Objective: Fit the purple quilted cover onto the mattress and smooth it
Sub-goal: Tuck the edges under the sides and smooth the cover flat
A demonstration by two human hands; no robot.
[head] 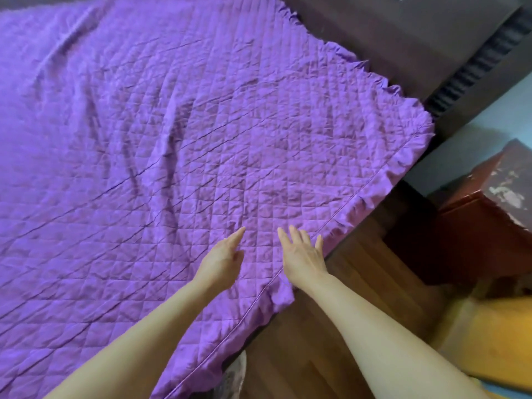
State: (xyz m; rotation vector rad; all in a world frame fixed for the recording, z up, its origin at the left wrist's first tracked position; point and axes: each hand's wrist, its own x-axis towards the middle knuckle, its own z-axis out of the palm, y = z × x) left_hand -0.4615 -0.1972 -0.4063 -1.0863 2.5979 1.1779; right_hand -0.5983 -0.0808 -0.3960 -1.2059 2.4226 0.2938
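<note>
- Purple quilted cover (pixel 178 133): lay spread flat over the bed and filled most of the view; diamond stitching ran across it, with long diagonal creases through its middle and left part. The mattress beneath was hidden by the cover.
- Ruffled edge (pixel 371 194): a piped seam and gathered frill bordered the cover along its right side and hung slightly past the bed's edge.
- Dark headboard (pixel 403 38): stood beyond the cover's far right corner, with a ribbed dark strip along its side.
- Wooden floor (pixel 345 298): showed to the right of the cover's ruffled edge.
- Red-brown box (pixel 483 226): stood on the floor, apart from the cover's right edge; its top was scuffed and pale in patches.
- Yellow object (pixel 489 341): lay nearer than the box; possibly a cushion, but too blurred to tell.
- Right hand (pixel 303 254): flat and wide, fingers spread, palm down on the cover just inside the piped seam, gripping nothing.
- Left hand (pixel 224 257): just left of the right hand on the cover, fingers extended together, holding nothing.
</note>
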